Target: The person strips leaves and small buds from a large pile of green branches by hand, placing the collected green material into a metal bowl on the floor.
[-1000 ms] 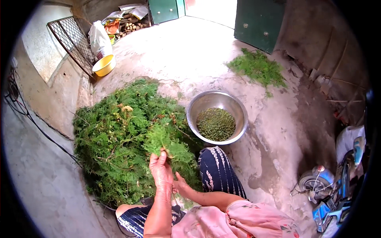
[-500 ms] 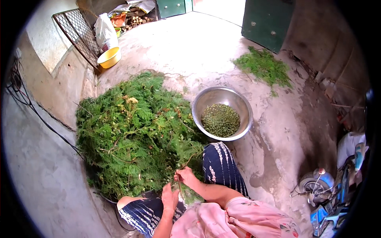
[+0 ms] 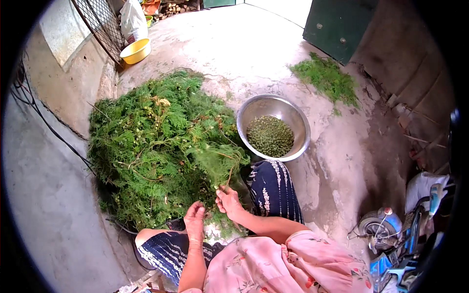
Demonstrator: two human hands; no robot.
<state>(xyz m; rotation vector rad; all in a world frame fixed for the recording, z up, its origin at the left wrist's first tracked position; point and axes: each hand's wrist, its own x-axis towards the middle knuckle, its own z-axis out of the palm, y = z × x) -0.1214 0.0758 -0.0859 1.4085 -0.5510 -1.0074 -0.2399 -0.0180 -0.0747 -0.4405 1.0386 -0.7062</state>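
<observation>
A big heap of feathery green branches (image 3: 156, 141) lies on the concrete floor in front of my knees. My right hand (image 3: 228, 201) pinches the stem of one leafy sprig (image 3: 220, 163) that stands up from the heap's near edge. My left hand (image 3: 194, 220) sits just beside it, fingers loosely curled, touching the greenery at the bottom of the pile. To the right of the heap stands a round steel bowl (image 3: 298, 122) partly filled with small green seeds (image 3: 269, 136).
A smaller pile of green cuttings (image 3: 326, 78) lies farther right near a dark green door (image 3: 339, 24). A yellow basin (image 3: 136, 50) and a wire rack (image 3: 100, 27) stand at the back left. A wall runs along the left; a small vehicle (image 3: 405, 234) is parked at the right.
The view has shifted down. My hands dropped from the heap's middle to its near edge, and my right hand now holds up a single sprig by its stem.
</observation>
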